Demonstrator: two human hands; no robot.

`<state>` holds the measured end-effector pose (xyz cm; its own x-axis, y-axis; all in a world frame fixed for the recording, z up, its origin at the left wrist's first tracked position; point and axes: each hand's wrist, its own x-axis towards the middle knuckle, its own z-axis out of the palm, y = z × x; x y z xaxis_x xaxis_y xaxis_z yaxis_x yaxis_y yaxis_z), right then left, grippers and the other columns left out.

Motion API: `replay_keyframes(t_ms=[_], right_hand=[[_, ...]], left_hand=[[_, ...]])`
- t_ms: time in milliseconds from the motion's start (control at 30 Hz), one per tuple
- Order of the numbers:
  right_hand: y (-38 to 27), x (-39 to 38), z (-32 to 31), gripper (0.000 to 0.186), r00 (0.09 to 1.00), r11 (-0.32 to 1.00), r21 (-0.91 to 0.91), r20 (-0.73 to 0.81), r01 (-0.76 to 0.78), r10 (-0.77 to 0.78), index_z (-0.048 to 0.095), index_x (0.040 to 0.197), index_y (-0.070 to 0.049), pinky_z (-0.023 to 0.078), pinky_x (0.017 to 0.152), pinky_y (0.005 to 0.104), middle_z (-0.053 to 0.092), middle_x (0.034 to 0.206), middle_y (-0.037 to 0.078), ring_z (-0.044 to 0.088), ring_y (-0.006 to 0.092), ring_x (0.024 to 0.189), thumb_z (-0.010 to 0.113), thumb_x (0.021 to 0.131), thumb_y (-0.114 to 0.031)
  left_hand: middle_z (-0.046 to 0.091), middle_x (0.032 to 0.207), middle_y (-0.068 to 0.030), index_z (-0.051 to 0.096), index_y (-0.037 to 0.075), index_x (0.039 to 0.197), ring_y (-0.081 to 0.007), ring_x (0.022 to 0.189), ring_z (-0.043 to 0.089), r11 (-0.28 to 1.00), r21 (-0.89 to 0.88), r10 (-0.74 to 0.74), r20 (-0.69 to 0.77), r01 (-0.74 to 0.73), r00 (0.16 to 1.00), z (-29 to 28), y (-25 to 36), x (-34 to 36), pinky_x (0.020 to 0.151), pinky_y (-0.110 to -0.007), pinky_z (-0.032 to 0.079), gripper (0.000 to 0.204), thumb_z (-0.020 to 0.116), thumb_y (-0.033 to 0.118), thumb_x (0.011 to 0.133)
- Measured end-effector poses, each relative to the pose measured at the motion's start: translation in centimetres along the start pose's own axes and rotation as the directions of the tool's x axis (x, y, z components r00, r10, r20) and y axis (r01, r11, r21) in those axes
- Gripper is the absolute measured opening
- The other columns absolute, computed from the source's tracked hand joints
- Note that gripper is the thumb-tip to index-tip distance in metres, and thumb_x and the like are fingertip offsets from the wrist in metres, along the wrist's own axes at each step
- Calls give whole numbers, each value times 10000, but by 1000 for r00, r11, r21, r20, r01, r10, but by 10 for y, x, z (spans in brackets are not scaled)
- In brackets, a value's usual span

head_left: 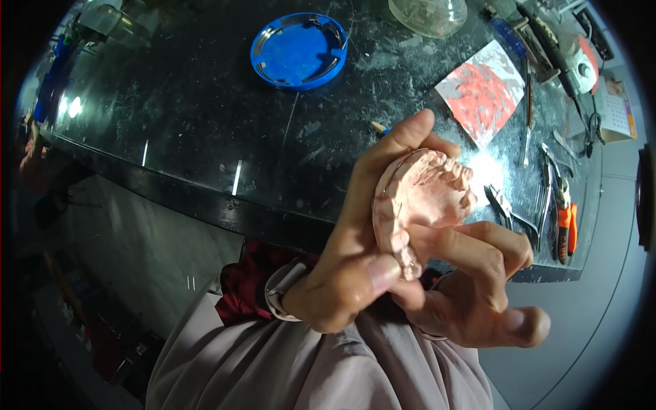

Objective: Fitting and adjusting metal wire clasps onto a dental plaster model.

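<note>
A pinkish plaster dental cast (434, 198), horseshoe-shaped with a row of teeth, is held tilted above the near edge of the dark bench. My left hand (345, 263) is closed around its outer left side, thumb pressing at the lower end and fingers behind the upper end. A thin dark line, like a wire, follows the cast's outer side. At the lower end, my right hand (471, 287) grips the cast, one fingertip on the inner face and another beneath the back teeth. Its other fingers are bent and spread. Anything small between those fingertips is hidden.
A blue round dish (301, 85) lies on the bench (198, 123). To the right are a white sheet smeared pink (484, 92), dark-handled pliers (501, 205), orange-handled pliers (566, 232) and a corded handpiece (555, 58). A clear glass bowl (429, 19) stands at the back.
</note>
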<state>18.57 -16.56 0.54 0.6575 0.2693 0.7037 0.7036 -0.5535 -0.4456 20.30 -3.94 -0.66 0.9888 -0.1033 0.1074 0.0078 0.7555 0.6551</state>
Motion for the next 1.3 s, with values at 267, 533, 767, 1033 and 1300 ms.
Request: replay_keyframes(t_ms=[267, 533, 767, 1033, 1300], right_hand=[[-8, 13, 15, 1088, 997, 958, -280, -68, -56, 39, 235, 1243, -88, 404, 716, 336, 666, 739, 0, 606, 208, 790, 897, 466, -463], [-11, 14, 10, 1149, 1000, 926, -378, 11, -8, 13, 253, 1260, -34, 411, 745, 357, 629, 692, -33, 606, 199, 772, 889, 439, -526], [-10, 9, 14, 1178, 1000, 899, -436, -6, -30, 31, 237, 1296, -5, 398, 770, 380, 633, 691, -8, 600, 189, 750, 874, 468, -549], [27, 12, -2, 1025, 999, 962, 271, 33, 27, -37, 128, 1369, -50, 415, 757, 330, 674, 791, 88, 624, 202, 778, 852, 657, -192], [20, 17, -1, 1112, 981, 798, 574, 155, -184, 115, -53, 1461, -31, 407, 761, 345, 669, 766, 107, 555, 216, 743, 760, 708, -113]], left_hand=[[414, 1235, -300, 137, 285, 1467, -338, 1146, 480, 971, -134, -198, 9, 198, 980, -5, 5, -5, 982, -465, 382, 757, 402, 364, 762], [442, 1299, -237, 45, 81, 1445, -277, 1155, 524, 952, -119, -280, 28, 281, 960, -8, 20, -1, 975, -353, 398, 809, 396, 192, 724], [478, 1233, -195, 90, 41, 1431, -200, 1003, 563, 930, -93, -356, 21, 357, 934, -4, 27, 2, 882, -285, 431, 771, 391, 199, 739], [530, 1047, -92, 124, 86, 1431, -72, 675, 383, 803, -158, -563, 114, 575, 818, -20, 42, 1, 649, -193, 340, 732, 379, 117, 746], [523, 1026, -69, 198, 30, 1402, -59, 651, 429, 756, -200, -564, 284, 623, 775, -29, 44, -3, 592, -193, 359, 650, 387, 63, 780]])
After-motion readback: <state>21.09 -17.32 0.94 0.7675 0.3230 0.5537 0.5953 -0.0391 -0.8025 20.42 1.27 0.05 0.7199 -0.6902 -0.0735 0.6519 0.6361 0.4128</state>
